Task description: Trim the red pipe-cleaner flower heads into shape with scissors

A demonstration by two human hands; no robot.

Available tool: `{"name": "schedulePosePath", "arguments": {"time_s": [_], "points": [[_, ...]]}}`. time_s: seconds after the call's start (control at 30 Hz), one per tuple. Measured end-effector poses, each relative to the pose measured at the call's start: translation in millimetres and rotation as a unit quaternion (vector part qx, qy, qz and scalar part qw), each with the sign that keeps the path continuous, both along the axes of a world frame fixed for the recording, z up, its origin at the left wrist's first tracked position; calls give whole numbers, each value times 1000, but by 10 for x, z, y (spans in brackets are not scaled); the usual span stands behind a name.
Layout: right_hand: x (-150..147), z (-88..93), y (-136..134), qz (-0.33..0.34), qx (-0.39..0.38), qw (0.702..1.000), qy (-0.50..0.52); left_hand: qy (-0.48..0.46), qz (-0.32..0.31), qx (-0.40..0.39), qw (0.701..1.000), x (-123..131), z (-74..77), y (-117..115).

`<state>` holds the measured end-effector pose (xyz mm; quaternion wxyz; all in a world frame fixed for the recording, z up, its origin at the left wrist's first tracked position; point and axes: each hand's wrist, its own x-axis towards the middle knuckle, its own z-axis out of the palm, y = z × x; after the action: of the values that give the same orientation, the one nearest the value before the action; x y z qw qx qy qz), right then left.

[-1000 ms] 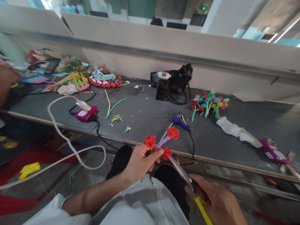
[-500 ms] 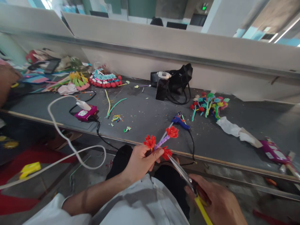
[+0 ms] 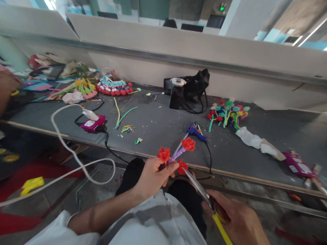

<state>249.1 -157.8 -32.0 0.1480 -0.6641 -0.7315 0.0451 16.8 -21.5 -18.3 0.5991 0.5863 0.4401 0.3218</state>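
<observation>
My left hand (image 3: pixel 154 175) pinches a small bunch of red pipe-cleaner flowers (image 3: pixel 188 144) above my lap, at the table's front edge. A purple fuzzy stem (image 3: pixel 176 155) runs to one bloom; another sits left of it and a third lies by my thumb. My right hand (image 3: pixel 238 217) is closed round the yellow-handled scissors (image 3: pixel 198 185). Their silver blades point up and left, with the tips at the lowest flower; whether the tips touch it I cannot tell. Just beyond the flowers, a blue glue gun (image 3: pixel 196 132) lies on the table.
Pipe-cleaner flowers (image 3: pixel 228 114) lie in a pile on the right, near a purple tissue pack (image 3: pixel 298 165). A bottle (image 3: pixel 176 95) and black bag (image 3: pixel 200 85) stand behind. Stems (image 3: pixel 126 116) and scraps lie left of centre; a white cable (image 3: pixel 60 131) loops over the left edge.
</observation>
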Motion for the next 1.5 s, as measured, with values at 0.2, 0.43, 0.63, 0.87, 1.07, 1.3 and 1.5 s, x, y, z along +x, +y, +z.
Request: {"name": "schedulePosePath", "arguments": {"time_s": [0.2,0.43,0.63,0.87,1.07,1.3,1.5], "points": [[6,-9,-10,-15,-7,1000,-17,0,10,5,1000,-3,-19,9],[40,34,25,40,43,998,-38,-7,14,1,1000,5,-38,10],[36,17,47,35,31,998,-44,-4,7,2,1000,-5,-27,5],[7,-22,12,6,18,1000,-25,-2,10,7,1000,-3,-12,-1],[11,-1,14,21,29,999,-27,3,8,13,1000,-11,-40,5],[49,-18,39,33,34,999,-11,10,6,15,1000,-14,-25,-2],[42,-43,31,24,28,999,-11,12,7,11,1000,-16,-28,-1]]}}
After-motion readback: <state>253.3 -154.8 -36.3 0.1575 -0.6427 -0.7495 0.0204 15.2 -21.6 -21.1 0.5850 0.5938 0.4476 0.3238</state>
